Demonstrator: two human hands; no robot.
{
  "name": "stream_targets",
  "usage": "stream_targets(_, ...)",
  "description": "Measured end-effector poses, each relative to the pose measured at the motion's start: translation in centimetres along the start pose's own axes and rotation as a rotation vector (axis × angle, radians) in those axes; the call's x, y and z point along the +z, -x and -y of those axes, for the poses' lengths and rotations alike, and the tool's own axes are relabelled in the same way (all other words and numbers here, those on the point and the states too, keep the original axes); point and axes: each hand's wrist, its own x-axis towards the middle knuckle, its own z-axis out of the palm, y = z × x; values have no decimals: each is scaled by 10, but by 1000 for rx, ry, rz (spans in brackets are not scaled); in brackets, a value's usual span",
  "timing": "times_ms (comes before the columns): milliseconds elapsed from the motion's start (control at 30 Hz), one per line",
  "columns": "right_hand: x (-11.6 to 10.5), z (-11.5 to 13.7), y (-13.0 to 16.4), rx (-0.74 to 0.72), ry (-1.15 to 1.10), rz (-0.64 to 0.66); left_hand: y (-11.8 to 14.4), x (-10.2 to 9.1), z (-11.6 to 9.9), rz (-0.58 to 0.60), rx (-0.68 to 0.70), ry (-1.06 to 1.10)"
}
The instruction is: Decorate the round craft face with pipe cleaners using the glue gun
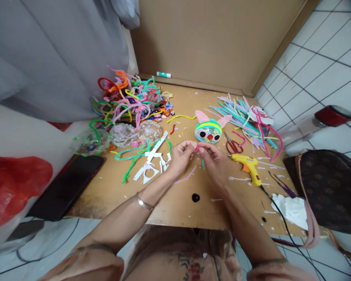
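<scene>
My left hand [181,156] and my right hand [214,159] meet above the middle of the table, fingertips pinched on a small bright pink piece [197,148]. Fingers cover most of it, so its exact shape is hidden. Just behind them stands a clear round animal head [211,132] wrapped in green and yellow pipe cleaner, with pink ears, black eyes and a red nose. Red-handled scissors [234,145] lie right of the head. A black round coil [195,197] rests on the table nearer my body. A pale pink pipe cleaner [188,176] lies beneath my hands.
A yellow glue gun [250,167] lies at right, its cord running off the front edge. Pipe cleaners [236,113] are heaped at back right, a tangled pile [131,97] at back left. White paper scraps [152,162], a black phone [66,187] and a brown bag [330,191] flank the workspace.
</scene>
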Motion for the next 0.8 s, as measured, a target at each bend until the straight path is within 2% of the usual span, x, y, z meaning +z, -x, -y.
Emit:
stream_targets(133,-1,2,0,18,9,-24,1,0,-1,14,3,-29)
stream_targets(467,-2,10,-2,-136,120,15,0,-2,1,7,33,-43)
stream_targets(700,-4,8,-4,-124,137,-140,0,-2,2,-9,31,-40)
stream_targets(800,-7,7,-4,-79,186,-134,1,-1,0,2,34,-60)
